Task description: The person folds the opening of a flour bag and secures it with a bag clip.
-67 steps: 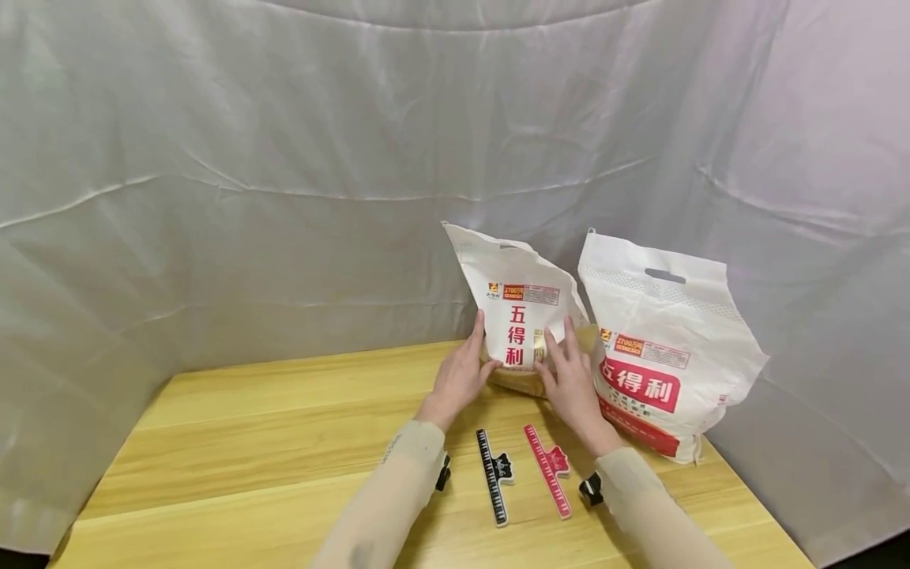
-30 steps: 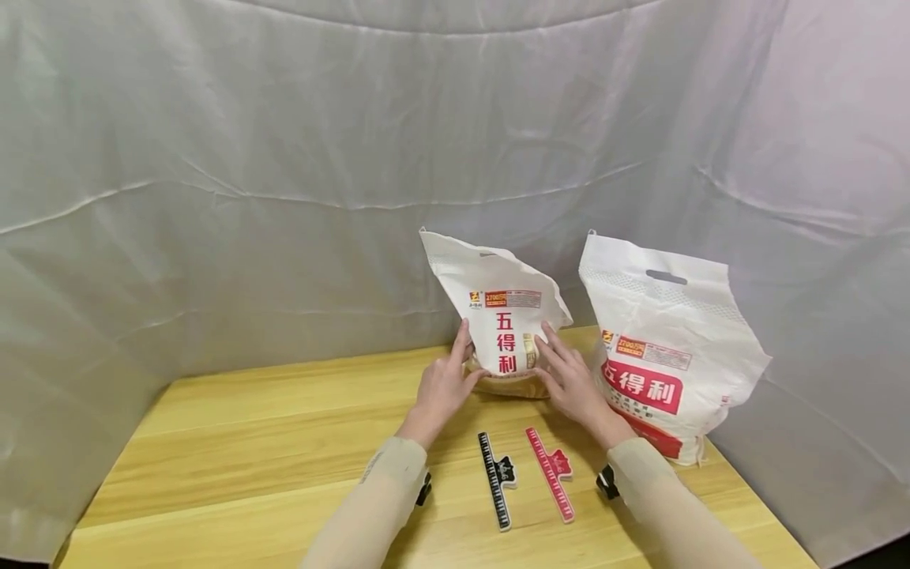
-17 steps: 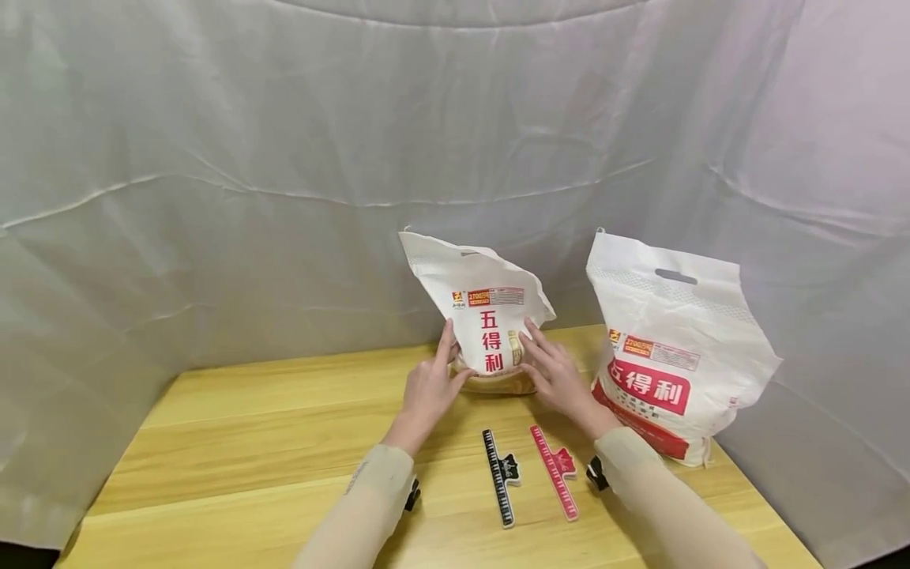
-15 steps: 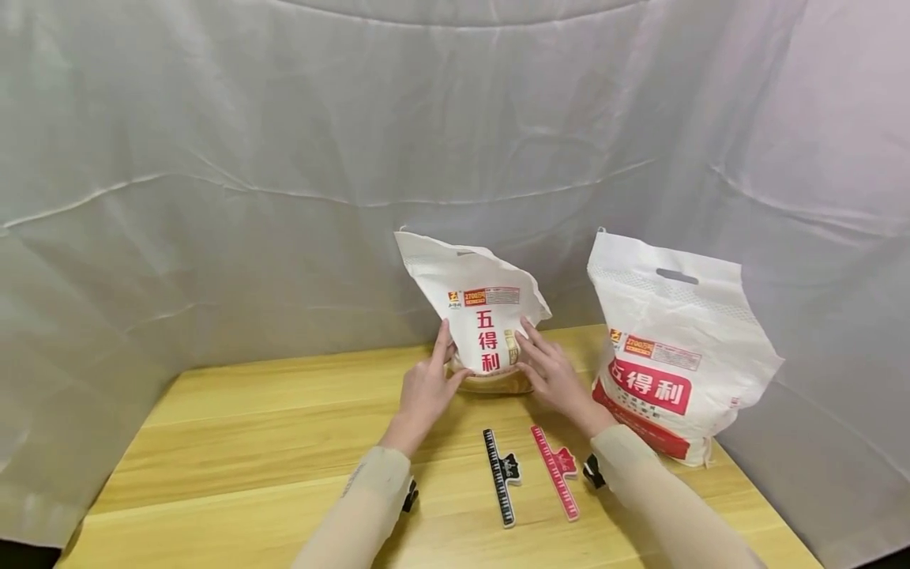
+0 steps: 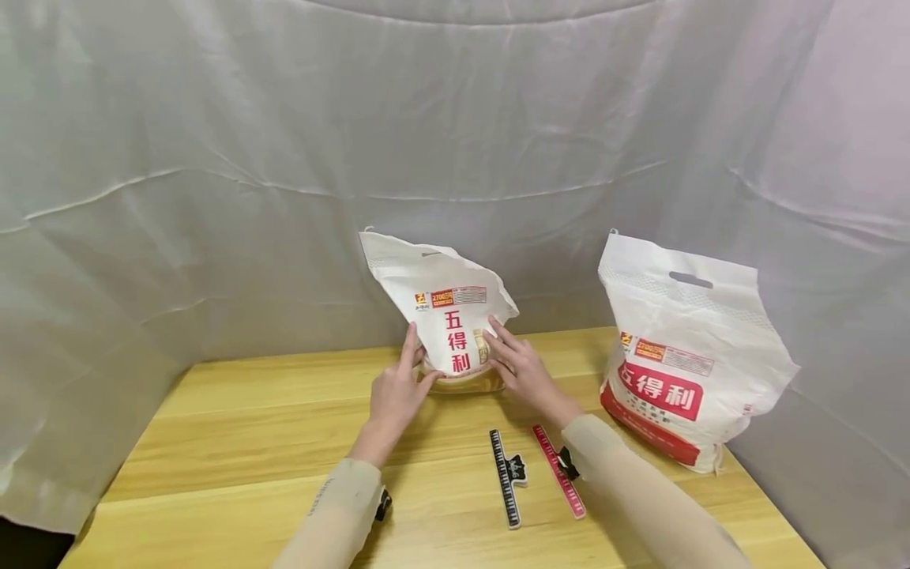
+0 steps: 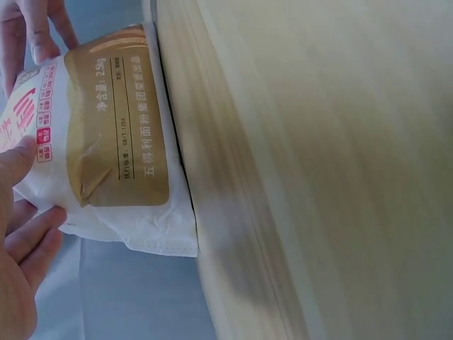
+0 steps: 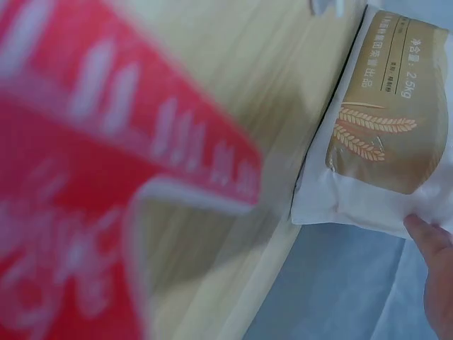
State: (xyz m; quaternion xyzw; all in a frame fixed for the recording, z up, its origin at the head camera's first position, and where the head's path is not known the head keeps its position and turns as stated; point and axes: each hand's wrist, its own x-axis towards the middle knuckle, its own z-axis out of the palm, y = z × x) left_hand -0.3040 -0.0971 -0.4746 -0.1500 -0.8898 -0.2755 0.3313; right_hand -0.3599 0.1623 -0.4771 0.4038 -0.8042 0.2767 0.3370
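Near the back of the table, a white flour bag [image 5: 435, 276] with red lettering leans upright, its top flaring to the left. My left hand [image 5: 396, 393] holds its left side, thumb on the front face and fingers along the edge; the left wrist view shows the bag's gold lower panel [image 6: 120, 127] marked 2.5kg. On the opposite side, my right hand [image 5: 526, 379] grips the bag with spread, slightly bent fingers. One fingertip [image 7: 417, 227] of it shows against the bag in the right wrist view; the rest is mostly out of that frame.
A second, larger-looking white and red flour bag [image 5: 654, 344] stands at the right. Nearer to me lie a black piano-key clip [image 5: 504, 478] and a red one [image 5: 547, 446], partly under my right wrist. Grey cloth [image 5: 284, 237] hangs behind the wooden table [image 5: 235, 442].
Both hands have slid the flour bag leftward along the back of the table, away from the second bag. The gap between the two bags has widened. The clips lie still.
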